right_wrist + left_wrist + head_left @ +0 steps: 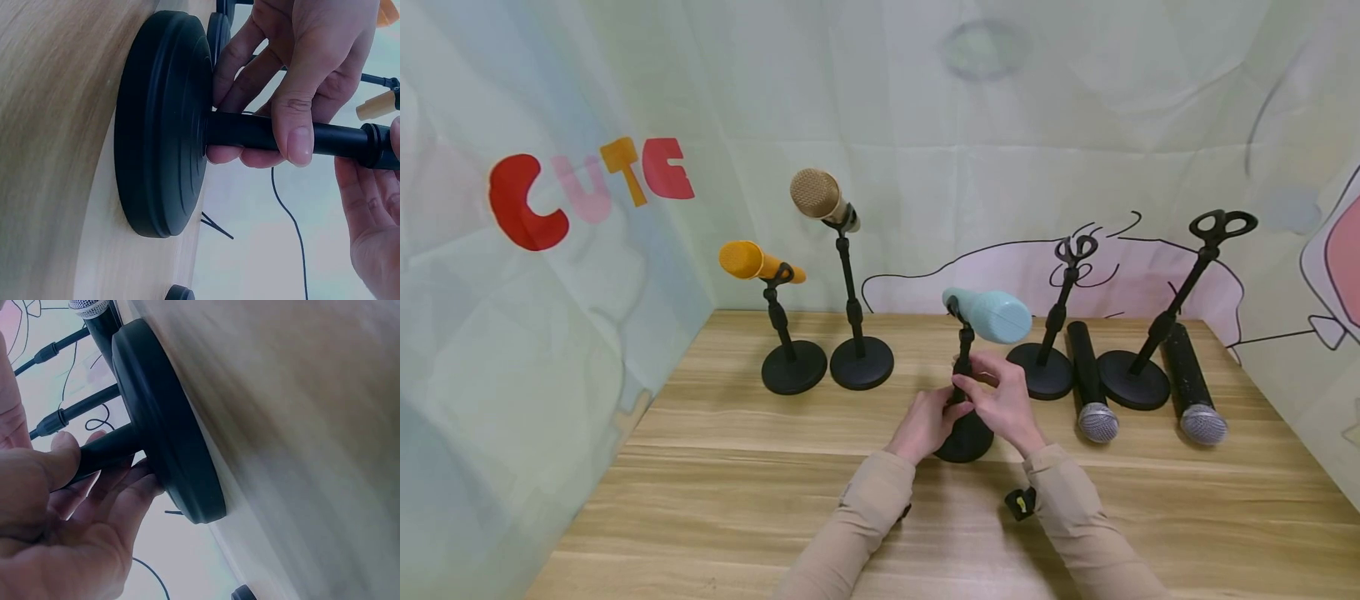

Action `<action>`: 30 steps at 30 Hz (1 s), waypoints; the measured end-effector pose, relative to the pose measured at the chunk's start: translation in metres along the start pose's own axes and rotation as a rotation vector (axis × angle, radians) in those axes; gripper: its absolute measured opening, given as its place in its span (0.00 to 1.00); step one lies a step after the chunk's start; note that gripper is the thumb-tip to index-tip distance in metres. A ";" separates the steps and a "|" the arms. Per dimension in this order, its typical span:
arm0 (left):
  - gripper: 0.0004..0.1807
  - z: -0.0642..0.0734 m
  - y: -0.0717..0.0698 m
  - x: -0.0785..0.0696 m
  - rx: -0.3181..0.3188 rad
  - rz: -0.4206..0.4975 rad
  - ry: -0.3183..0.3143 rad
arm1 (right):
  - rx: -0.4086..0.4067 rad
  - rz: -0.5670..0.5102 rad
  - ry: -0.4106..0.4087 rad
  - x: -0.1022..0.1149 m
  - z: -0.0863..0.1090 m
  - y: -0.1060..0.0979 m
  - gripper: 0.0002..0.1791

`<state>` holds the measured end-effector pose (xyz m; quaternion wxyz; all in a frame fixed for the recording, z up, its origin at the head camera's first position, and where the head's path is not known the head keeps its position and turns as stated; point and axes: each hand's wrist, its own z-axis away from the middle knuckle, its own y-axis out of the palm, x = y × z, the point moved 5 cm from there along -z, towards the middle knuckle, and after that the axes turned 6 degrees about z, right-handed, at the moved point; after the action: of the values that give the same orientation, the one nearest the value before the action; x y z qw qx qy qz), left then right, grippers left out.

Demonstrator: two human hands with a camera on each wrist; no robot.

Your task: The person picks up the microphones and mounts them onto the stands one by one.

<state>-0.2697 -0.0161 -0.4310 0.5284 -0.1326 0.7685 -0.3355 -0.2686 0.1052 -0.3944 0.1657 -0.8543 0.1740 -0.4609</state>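
Observation:
A light-blue microphone sits tilted in the clip of a black desktop microphone stand, its broad end toward me. My left hand grips the stand's lower pole, thumb on one side and fingers on the other, just above the round base. Higher up, the fingers and thumb of my right hand hold the stand at its collar. Only a strip of the right hand shows in the left wrist view. The hands hide much of the pole in the head view.
To the left, stands hold an orange microphone and a gold one. At right are two stands with unfilled clips, one shorter, one taller. Black microphones with silver heads lie beside them, one between, one far right.

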 end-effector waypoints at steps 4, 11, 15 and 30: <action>0.14 0.000 0.000 0.000 0.000 0.005 -0.001 | 0.023 -0.008 0.006 0.000 0.000 -0.001 0.13; 0.11 -0.001 0.000 0.000 0.002 0.021 -0.005 | 0.068 -0.043 0.019 0.000 -0.001 -0.001 0.14; 0.10 -0.001 0.000 0.000 0.001 0.015 0.000 | 0.095 -0.073 0.034 0.000 0.000 0.000 0.15; 0.10 0.000 0.000 0.001 -0.003 0.034 -0.008 | 0.213 -0.157 0.043 -0.007 -0.001 0.001 0.17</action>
<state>-0.2701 -0.0167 -0.4313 0.5367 -0.1216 0.7692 -0.3246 -0.2733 0.1077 -0.3994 0.2148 -0.8328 0.0601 -0.5067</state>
